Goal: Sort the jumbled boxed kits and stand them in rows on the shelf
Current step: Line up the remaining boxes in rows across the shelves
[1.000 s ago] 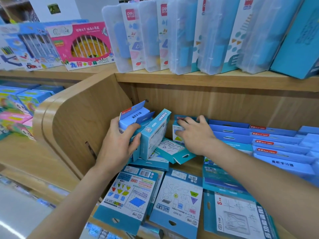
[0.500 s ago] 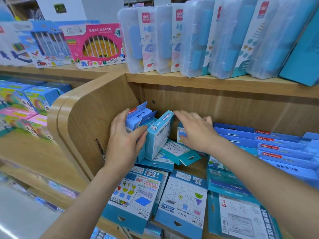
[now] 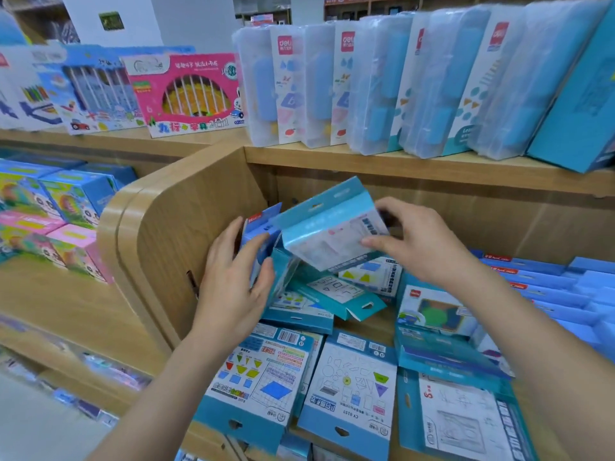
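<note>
My right grip [image 3: 419, 247] pinched the flat pale-blue-and-white cardboard kit box [image 3: 329, 234] by its right-hand edge — thumb on the printed face, fingers over the top. It held the box tilted in the air at the centre of the frame, above the jumble, with the hang-tab end pointing up and left. My left grip [image 3: 233, 284] was wrapped round the small upright blue boxes [image 3: 258, 234] just beside the curved wooden side panel [image 3: 186, 227], thumb on their near face.

I judged the kit light and fairly stiff across its faces but thin-walled. A hard squeeze in the middle might dent it, and the glossy print looked a little slippery. The tab seemed floppy — no place to hold. It seemed best taken across its two long edges, near the closed end, so it could go down on the wooden shelf [image 3: 366, 322] standing beside the others.
</note>
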Motion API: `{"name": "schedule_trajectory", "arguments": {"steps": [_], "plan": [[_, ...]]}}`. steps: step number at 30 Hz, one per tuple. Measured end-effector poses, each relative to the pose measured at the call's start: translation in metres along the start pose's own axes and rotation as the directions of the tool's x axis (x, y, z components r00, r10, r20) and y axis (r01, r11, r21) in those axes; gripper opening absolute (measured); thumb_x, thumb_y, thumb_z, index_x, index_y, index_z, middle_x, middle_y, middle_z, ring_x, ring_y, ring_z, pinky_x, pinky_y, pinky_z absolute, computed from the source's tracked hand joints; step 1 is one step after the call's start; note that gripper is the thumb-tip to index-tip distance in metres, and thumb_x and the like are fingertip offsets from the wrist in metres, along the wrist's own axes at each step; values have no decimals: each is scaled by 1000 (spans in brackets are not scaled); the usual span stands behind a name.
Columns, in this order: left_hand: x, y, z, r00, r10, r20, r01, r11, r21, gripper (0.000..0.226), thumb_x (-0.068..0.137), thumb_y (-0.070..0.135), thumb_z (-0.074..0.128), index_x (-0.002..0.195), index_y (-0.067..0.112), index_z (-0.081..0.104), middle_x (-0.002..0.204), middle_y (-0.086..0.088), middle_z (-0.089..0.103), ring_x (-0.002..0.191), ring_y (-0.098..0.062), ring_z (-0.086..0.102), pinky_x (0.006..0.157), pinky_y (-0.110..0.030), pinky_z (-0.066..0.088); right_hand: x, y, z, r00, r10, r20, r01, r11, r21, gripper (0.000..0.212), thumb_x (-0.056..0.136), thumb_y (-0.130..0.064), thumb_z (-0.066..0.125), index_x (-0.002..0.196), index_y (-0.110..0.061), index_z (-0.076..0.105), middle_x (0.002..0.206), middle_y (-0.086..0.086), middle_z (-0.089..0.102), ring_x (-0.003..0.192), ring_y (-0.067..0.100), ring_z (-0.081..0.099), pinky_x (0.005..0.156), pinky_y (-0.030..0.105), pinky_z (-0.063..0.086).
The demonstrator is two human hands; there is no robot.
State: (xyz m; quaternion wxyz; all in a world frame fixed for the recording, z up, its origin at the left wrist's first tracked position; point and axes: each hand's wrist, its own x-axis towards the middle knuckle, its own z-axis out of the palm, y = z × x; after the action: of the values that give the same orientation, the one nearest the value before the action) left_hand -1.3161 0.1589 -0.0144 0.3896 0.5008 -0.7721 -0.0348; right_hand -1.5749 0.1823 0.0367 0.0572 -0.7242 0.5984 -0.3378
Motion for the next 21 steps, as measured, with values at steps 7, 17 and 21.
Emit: {"name": "schedule_trajectory", "arguments": {"steps": [7,17,21], "plan": [[-5,11,12,982,188,17,-188,980,64,42,79,1,65,120,4,61,141,-17,43,129,-34,37,102,-37,31,-57,12,-29,970,228,-80,-190,924,331,23,79,-25,72,99,-25,60,97,-17,68,89,2,65,72,22,54],[-26,33,37,857,455,242,-493,860,130,32,83,18,49,108,13,68,115,-9,62,104,-31,58,68,-43,57,-149,40,-69,832,487,-264,-277,778,564,30,85,-15,66,104,-34,53,98,-15,71,73,4,67,48,18,46],[-38,87,63,705,627,331,-641,763,-79,39,83,42,46,106,19,68,107,3,66,97,-20,62,69,-33,57,-167,46,-74,755,577,-310,-320,738,594,29,86,-13,64,112,-21,53,93,-13,71,63,4,66,42,20,44]]}}
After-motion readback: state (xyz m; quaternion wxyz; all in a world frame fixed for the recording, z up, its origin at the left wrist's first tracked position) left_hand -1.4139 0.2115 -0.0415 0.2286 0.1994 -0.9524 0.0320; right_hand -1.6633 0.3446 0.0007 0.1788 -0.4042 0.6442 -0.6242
